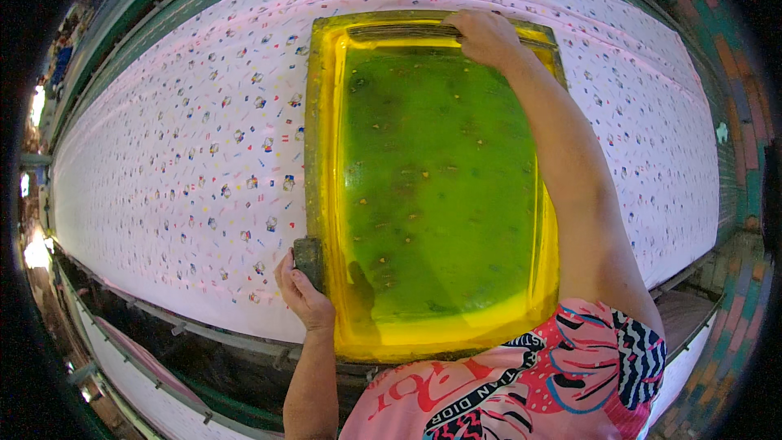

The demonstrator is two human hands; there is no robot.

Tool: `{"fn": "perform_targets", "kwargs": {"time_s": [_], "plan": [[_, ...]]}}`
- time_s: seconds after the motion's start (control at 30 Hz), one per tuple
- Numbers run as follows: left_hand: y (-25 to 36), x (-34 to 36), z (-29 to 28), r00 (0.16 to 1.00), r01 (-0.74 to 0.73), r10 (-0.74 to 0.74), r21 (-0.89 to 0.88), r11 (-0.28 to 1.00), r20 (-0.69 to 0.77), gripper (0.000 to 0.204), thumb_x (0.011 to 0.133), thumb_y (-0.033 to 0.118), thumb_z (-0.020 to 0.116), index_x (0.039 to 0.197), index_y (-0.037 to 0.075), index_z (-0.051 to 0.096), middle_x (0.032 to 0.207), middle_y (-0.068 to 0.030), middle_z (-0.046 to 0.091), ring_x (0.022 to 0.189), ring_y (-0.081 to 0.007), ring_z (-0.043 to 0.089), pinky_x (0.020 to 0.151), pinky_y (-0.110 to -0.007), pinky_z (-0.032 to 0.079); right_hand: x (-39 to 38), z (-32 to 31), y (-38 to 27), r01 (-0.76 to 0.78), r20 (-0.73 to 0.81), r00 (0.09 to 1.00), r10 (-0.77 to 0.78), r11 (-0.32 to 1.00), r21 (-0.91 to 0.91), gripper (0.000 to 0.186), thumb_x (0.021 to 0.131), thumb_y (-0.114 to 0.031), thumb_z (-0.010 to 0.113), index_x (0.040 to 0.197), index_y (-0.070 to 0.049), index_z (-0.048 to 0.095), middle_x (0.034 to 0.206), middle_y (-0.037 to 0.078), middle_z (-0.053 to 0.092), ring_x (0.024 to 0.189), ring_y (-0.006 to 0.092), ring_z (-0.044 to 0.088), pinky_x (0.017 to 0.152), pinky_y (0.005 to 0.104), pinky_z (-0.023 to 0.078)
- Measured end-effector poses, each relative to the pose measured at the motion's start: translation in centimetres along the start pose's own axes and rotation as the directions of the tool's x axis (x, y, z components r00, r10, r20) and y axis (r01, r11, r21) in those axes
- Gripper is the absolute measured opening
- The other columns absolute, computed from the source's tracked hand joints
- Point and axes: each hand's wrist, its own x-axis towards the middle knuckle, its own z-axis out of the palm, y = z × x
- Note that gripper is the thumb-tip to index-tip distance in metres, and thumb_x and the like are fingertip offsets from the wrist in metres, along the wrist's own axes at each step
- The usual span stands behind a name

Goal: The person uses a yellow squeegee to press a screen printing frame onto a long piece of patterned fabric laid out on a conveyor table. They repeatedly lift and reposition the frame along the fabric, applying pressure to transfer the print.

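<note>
Left hand [303,293] clamped on near-left corner, right hand [487,37] gripping far rail, printing screen [436,187] lengthwise away across fabric [187,138]

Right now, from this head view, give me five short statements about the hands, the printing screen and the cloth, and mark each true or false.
1. The left hand grips the near left corner of the screen frame. True.
2. The right hand rests on the near edge of the frame. False: it reaches across to the far edge.
3. The mesh inside the frame looks green with yellow borders. True.
4. The patterned cloth under the frame is plain blue. False: it is white with small coloured motifs.
5. The frame stands upright on its edge. False: it lies flat on the cloth.
</note>
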Motion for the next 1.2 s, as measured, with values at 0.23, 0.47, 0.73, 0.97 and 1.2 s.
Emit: {"fn": "perform_targets", "kwargs": {"time_s": [0.23,0.47,0.73,0.97,1.2], "plan": [[0.6,0.6,0.3,1.0,-0.005,0.006,-0.01,1.0,0.021,0.053,0.12,0.034,0.041,0.144,-0.009,0.062,0.135,-0.0221,0.062,0.124,-0.0355,0.06,0.11,-0.045,0.047,-4.0,0.1,0.5,0.047,0.099,0.993,-0.06,0.991,0.128,0.04,0.087,-0.017,0.067,0.126,-0.015,0.077,0.123,0.018,0.079,0.12,0.0409,0.074,0.102,0.0571,0.06],[-2.4,0.7,0.5,0.998,-0.047,0.047,-0.003,0.999,-0.033,0.052,0.12,0.035,0.044,0.141,-0.009,0.064,0.129,-0.0225,0.064,0.122,-0.0375,0.058,0.109,-0.047,0.046,-15.8,-3.0,-8.8,0.052,0.223,0.971,-0.091,0.983,0.174,0.037,0.089,-0.018,0.068,0.126,-0.017,0.077,0.109,0.017,0.08,0.107,0.0419,0.077,0.091,0.0586,0.061],[-1.1,0.8,0.4,0.998,-0.06,0.06,0.026,0.998,0.014,0.051,0.114,0.036,0.058,0.14,-0.007,0.067,0.129,-0.0229,0.067,0.125,-0.0396,0.062,0.111,-0.046,0.048,-30.3,-3.3,-18.4,-0.002,0.263,0.964,-0.045,0.985,0.173,0.039,0.088,-0.014,0.07,0.126,-0.018,0.077,0.112,0.016,0.079,0.107,0.041,0.077,0.09,0.0568,0.061],[-0.9,0.3,-0.4,0.993,-0.121,0.121,0.034,0.992,0.017,0.062,0.096,0.031,0.083,0.143,-0.005,0.065,0.13,-0.0238,0.067,0.122,-0.0404,0.066,0.106,-0.049,0.054,-41.0,-4.6,-25.9,-0.006,0.255,0.966,-0.036,0.986,0.164,0.042,0.088,-0.013,0.071,0.13,-0.019,0.076,0.114,0.015,0.077,0.106,0.039,0.077,0.088,0.0538,0.063],[-0.8,0.1,0.1,0.987,-0.158,0.159,0.09,0.983,-0.008,0.067,0.092,0.03,0.086,0.147,-0.002,0.064,0.134,-0.0235,0.067,0.124,-0.042,0.067,0.106,-0.05,0.054,-48.0,-4.1,-29.8,0.025,0.178,0.983,-0.052,0.988,0.153,0.04,0.086,-0.02,0.082,0.125,-0.016,0.075,0.115,0.013,0.071,0.113,0.0369,0.073,0.094,0.0512,0.06]]}}
